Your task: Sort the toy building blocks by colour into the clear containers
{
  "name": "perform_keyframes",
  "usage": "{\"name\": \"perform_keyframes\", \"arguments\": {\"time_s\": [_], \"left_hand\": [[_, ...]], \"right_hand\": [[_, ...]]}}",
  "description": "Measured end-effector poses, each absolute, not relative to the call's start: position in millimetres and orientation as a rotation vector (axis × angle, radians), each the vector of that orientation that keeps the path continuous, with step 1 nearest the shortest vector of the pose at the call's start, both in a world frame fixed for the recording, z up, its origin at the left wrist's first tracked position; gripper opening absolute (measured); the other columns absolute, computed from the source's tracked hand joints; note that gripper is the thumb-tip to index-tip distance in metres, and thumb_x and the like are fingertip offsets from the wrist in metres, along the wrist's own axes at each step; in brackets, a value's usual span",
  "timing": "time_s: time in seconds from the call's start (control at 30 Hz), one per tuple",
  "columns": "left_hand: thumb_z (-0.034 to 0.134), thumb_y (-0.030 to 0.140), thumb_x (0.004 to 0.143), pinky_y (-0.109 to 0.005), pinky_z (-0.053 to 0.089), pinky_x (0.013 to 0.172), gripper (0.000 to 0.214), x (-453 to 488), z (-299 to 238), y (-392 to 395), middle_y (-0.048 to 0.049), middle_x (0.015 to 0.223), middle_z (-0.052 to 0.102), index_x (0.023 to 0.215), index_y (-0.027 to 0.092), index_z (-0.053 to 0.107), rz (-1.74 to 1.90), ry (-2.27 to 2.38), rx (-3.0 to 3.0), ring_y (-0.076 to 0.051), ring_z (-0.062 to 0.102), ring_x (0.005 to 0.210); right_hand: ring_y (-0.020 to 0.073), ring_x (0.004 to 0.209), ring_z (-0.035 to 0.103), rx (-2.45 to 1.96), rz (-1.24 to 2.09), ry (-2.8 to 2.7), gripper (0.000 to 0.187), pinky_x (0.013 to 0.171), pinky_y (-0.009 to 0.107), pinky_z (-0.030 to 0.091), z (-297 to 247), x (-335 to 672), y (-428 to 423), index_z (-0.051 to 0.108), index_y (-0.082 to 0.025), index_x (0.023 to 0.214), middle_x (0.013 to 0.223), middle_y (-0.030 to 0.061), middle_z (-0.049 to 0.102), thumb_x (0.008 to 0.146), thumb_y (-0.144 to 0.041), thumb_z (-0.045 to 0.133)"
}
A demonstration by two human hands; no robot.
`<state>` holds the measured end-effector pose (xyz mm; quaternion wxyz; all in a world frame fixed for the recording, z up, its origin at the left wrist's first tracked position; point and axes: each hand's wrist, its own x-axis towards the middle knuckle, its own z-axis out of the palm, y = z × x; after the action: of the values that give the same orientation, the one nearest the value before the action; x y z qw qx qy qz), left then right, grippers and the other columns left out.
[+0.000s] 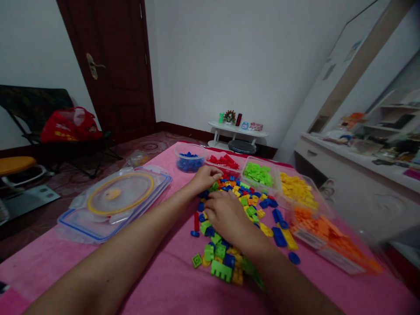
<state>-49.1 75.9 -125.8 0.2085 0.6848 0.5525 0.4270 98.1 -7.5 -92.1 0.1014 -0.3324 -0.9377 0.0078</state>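
Observation:
My left hand (206,178) is at the far edge of a loose pile of toy building bricks (219,250), just in front of the box of red bricks (225,161). Its fingers are bent together; whatever they pinch is too small to make out. Lower down, my right hand (227,215) rests over the middle of the pile with curled fingers, and what lies under them is hidden. Green, blue, yellow, orange and red bricks surround both hands. A red stick-shaped piece (196,221) lies left of my right hand.
Behind the pile stand a round tub of blue bricks (189,162) and a box of green bricks (259,174). Yellow bricks (298,190) and orange bricks (331,234) fill boxes on the right. Stacked clear lids (120,199) lie left on the pink cloth (177,273).

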Motion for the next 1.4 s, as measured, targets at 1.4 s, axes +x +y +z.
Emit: {"name": "perform_keyframes", "arguments": {"time_s": [1.4], "left_hand": [[0.053, 0.024, 0.077, -0.039, 0.045, 0.082, 0.022, 72.2, -105.2, -33.5, -0.0152, 0.100, 0.065, 0.091, 0.014, 0.068, 0.089, 1.302, 2.848, -0.026, 0.058, 0.099]], "right_hand": [[0.0275, 0.082, 0.065, -2.038, -0.257, -2.767, 0.043, 0.061, 0.031, 0.040, -90.8, 238.8, -31.0, 0.052, -0.014, 0.125, 0.094, 0.0190, 0.066, 0.083, -0.018, 0.043]]}}
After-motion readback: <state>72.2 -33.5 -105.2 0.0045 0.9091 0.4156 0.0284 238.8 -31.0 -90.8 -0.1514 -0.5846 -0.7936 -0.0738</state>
